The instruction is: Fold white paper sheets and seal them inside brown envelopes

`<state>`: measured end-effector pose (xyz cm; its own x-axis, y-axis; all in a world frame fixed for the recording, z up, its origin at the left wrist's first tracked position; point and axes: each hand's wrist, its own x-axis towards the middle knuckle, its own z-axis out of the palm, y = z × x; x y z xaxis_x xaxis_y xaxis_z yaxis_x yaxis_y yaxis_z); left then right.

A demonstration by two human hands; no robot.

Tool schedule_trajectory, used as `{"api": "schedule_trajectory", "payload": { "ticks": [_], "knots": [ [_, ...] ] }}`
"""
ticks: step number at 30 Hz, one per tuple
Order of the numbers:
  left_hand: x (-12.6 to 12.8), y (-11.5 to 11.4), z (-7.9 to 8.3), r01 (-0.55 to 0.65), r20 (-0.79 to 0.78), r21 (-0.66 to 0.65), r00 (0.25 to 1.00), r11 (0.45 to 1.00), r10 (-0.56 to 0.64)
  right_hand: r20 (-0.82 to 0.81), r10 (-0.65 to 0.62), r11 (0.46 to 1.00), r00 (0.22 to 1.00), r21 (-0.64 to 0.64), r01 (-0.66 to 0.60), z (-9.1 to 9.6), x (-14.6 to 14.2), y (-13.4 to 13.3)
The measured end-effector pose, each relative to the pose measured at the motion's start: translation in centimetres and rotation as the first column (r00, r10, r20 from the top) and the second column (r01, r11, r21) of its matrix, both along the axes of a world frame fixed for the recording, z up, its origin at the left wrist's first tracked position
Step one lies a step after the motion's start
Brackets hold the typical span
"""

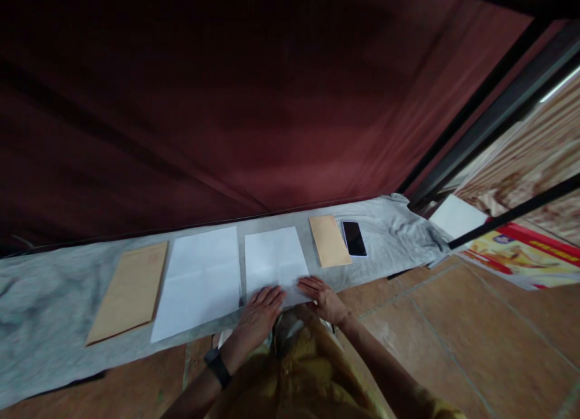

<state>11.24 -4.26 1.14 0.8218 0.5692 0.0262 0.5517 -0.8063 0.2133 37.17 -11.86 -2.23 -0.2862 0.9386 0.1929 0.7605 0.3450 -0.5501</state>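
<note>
A white sheet of paper (274,256) with faint crease lines lies on the grey cloth in front of me. My left hand (260,313) rests over its near left corner, fingers stretched out. On the near right corner is my right hand (325,299), its fingers laid flat on the paper and its thumb side partly hidden. To the left is another, larger-looking white sheet (199,283), also creased. Beyond that sheet lies a brown envelope (129,292). A smaller brown envelope (330,241) sits to the right of the sheet under my hands.
A smartphone (354,239) lies beside the small envelope. The grey cloth (399,234) covers a long narrow surface against a dark red curtain (272,135). At the right stand dark metal bars (480,116) and a colourful printed box or poster (521,256). Tiled floor (435,322) shows below.
</note>
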Motion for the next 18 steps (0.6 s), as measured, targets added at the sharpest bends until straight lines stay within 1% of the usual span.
{"api": "schedule_trajectory", "payload": {
  "ticks": [3, 5, 7, 9, 12, 14, 16, 18],
  "knots": [
    [-0.1, -0.4, 0.2, 0.011, 0.009, -0.05, 1.0, 0.999, -0.01, -0.079, -0.015, 1.0, 0.997, 0.017, 0.016, -0.6, 0.6, -0.2],
    [-0.6, -0.3, 0.2, 0.026, 0.019, -0.092, 1.0, 0.995, -0.024, -0.148, -0.055, 0.998, 0.987, 0.008, 0.057, -0.7, 0.9, 0.0],
    [-1.5, 0.2, 0.2, 0.031, 0.036, -0.133, 0.999, 0.991, -0.027, -0.232, -0.1, 0.995, 0.968, -0.015, 0.099, -0.3, 1.1, 0.4],
    [-3.0, 0.9, 0.0, 0.004, 0.05, -0.163, 0.999, 0.987, 0.005, -0.309, -0.12, 0.993, 0.943, -0.046, 0.111, 0.4, 1.2, 0.6],
    [-5.5, 1.9, -0.3, -0.069, 0.065, -0.217, 0.994, 0.974, 0.085, -0.389, -0.128, 0.989, 0.912, -0.118, 0.088, 1.5, 1.4, 0.6],
    [-6.9, 2.5, -0.7, -0.069, 0.105, -0.27, 0.989, 0.96, 0.101, -0.44, -0.15, 0.981, 0.886, -0.177, 0.079, 1.7, 1.4, 0.2],
    [-7.6, 3.0, -1.0, -0.044, 0.17, -0.303, 0.98, 0.952, 0.1, -0.491, -0.189, 0.968, 0.851, -0.238, 0.078, 1.5, 1.4, -0.2],
    [-7.6, 3.5, -1.4, -0.053, 0.234, -0.299, 0.964, 0.953, 0.127, -0.529, -0.254, 0.948, 0.81, -0.303, 0.099, 1.0, 1.3, -0.5]
  ]
}}
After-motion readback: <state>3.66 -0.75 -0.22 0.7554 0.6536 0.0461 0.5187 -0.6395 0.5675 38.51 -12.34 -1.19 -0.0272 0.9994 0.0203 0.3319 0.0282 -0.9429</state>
